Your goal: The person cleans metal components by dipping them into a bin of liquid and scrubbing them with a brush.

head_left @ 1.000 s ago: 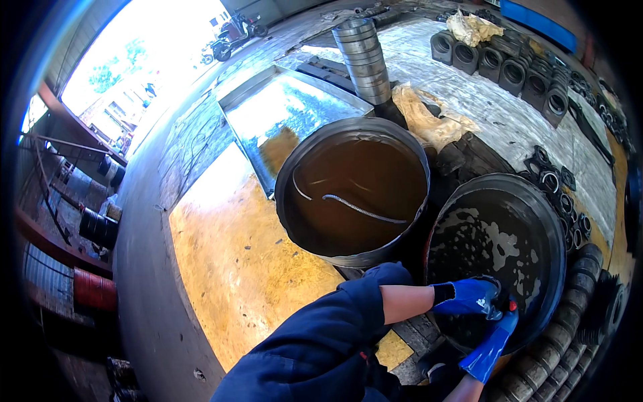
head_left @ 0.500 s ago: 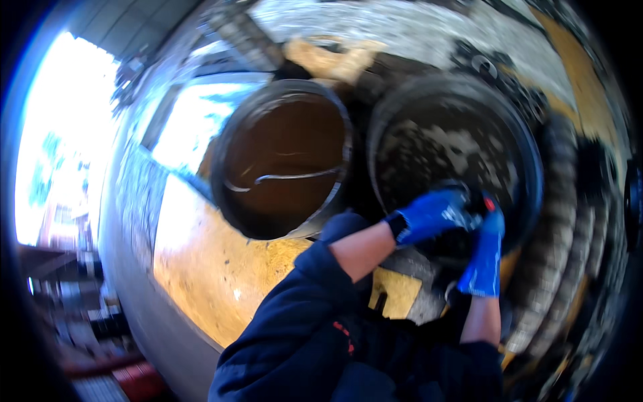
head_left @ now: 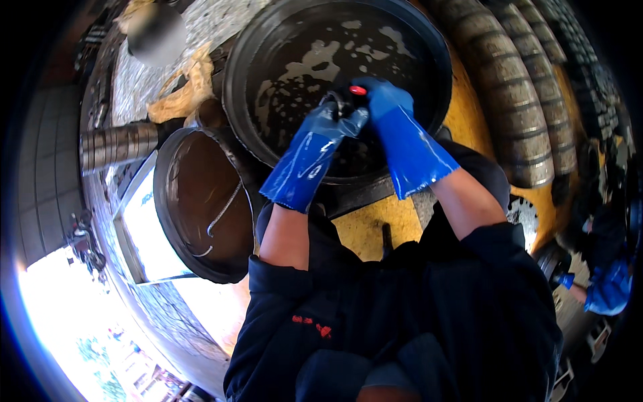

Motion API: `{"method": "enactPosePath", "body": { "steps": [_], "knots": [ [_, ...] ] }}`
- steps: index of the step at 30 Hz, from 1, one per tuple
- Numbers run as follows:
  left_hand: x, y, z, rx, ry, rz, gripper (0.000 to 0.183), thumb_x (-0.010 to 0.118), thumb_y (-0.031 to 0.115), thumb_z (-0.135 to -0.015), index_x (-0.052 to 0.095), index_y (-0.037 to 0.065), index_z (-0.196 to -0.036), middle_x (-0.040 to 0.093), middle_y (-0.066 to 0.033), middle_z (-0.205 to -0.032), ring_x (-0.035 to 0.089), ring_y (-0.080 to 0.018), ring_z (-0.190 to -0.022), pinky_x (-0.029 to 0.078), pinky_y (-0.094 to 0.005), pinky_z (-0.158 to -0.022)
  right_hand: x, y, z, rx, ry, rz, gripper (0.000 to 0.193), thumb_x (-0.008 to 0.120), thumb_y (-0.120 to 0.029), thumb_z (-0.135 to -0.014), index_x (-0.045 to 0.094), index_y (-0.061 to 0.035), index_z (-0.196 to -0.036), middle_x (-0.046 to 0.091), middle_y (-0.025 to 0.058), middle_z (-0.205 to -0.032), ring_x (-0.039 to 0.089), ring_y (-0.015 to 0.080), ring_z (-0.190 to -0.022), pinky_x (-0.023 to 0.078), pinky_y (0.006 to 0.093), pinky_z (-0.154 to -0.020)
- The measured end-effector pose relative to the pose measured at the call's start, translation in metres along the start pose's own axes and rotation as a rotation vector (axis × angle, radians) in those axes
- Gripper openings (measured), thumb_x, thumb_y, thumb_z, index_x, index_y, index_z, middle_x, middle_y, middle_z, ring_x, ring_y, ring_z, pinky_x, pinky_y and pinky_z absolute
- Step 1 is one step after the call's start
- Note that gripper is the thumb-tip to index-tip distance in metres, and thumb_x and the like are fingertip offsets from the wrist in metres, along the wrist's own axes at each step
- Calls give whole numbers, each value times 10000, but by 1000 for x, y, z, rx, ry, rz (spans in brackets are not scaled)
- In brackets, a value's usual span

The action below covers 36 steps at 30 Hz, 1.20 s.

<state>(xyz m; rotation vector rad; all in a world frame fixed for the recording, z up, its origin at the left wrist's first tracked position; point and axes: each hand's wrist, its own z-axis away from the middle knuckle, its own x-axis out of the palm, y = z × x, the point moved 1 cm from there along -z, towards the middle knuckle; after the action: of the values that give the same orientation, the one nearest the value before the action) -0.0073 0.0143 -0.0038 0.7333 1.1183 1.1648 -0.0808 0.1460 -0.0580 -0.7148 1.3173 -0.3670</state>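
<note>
- Blue-gloved left hand [head_left: 331, 125]: fingers curled on dark ring-shaped part [head_left: 339, 102], above round black tub [head_left: 238, 87].
- Small red piece [head_left: 358, 90]: two o'clock from that part, long axis nine-to-three, right hand [head_left: 390, 100] nearer.
- Right fingers: cannot tell whether gripping.

I see smooth, glossy, rubbery blue gloves [head_left: 305, 164] over the near edge of a dark, metallic-looking tub [head_left: 439, 67]; the navy sleeves [head_left: 502, 261] look like matt cloth.

Blown-out glare at lower left
</note>
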Motion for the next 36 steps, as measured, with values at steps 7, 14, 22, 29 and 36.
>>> {"method": "enactPosePath", "body": {
  "steps": [7,14,22,29,36],
  "knots": [
    [-4,4,2,-178,38,75,468,766,369,-836,659,9,-1116,649,-82,-966,592,-155,-883,477,-311,-806,1,-13,-3,-168,-63,151,255,582,-178,-898,665,-184,-1139,695,83,-1073,681,279,-1009,544,402,-822],
    [-4,7,0,-334,145,65,405,734,284,-873,660,-20,-1131,675,-76,-941,602,-160,-838,467,-286,-799,-10,-22,-3,-94,-178,127,334,630,-224,-867,650,-222,-1200,675,62,-1144,653,260,-1070,527,372,-891],
    [-30,-4,-5,-281,178,196,435,708,354,-880,663,-12,-1110,665,-80,-874,595,-172,-788,466,-297,-744,-35,-28,-18,60,-272,241,347,562,-174,-921,623,-253,-1253,684,47,-1142,663,254,-1067,514,440,-896],
    [-40,-12,-4,-258,212,238,468,685,415,-886,665,-5,-1092,656,-83,-816,589,-182,-743,465,-308,-696,-36,-14,-28,115,-300,279,362,564,-168,-932,610,-266,-1277,692,36,-1135,663,240,-1083,511,433,-905],
    [-44,-14,-5,-227,223,265,465,627,433,-914,664,-9,-1055,643,-89,-740,590,-210,-680,464,-328,-634,-40,-13,-24,119,-314,277,379,578,-152,-927,609,-276,-1284,695,23,-1128,675,236,-1058,527,426,-873]
  ]
}}
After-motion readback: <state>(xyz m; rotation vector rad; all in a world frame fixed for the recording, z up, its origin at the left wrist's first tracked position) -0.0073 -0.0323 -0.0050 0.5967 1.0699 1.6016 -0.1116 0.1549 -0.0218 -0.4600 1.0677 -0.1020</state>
